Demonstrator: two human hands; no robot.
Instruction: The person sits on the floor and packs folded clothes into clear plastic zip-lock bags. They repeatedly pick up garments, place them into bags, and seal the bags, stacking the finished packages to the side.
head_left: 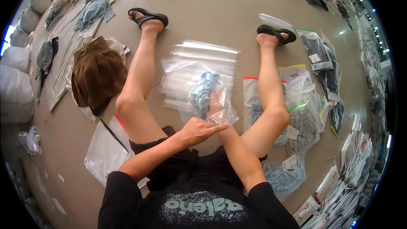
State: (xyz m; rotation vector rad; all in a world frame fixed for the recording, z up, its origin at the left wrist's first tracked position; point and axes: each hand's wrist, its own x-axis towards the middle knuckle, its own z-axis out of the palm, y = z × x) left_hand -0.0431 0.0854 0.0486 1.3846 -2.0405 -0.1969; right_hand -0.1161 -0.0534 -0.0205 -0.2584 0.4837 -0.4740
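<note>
A clear plastic bag (182, 76) lies between my legs over a stack of clear bags (201, 51). A bunched light blue patterned garment (202, 91) is inside it. My right hand (216, 101) reaches into the bag through its near end, against the garment. Glare on the plastic blurs its fingers, which seem closed on the cloth. Just left of my right wrist, my left hand (198, 129) pinches the bag's near edge, its fingers stretching across toward that wrist.
A brown pleated skirt (99, 72) lies to the left, near a grey garment (45, 59). Bagged garments (303, 127) lie beside my right leg. White sacks (16, 85) line the far left, and stacked packages (339, 178) stand at the near right.
</note>
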